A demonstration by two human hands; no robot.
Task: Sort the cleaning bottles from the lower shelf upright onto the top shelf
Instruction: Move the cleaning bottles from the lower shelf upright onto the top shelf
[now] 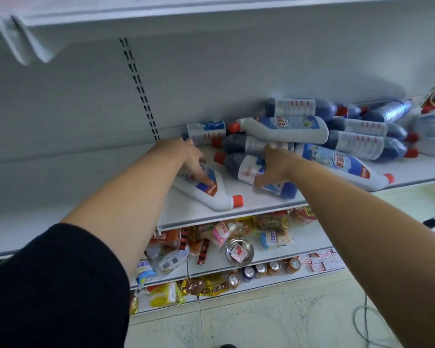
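Head view: the left hand (190, 159) curls its fingers round a white bottle (212, 197) lying flat near the front edge of the lower shelf (259, 199), thumb on its label; the right hand (274, 167) wraps a dark blue bottle (237, 167) lying just beside it, thumb spread wide; more bottles (349, 139) lie piled behind
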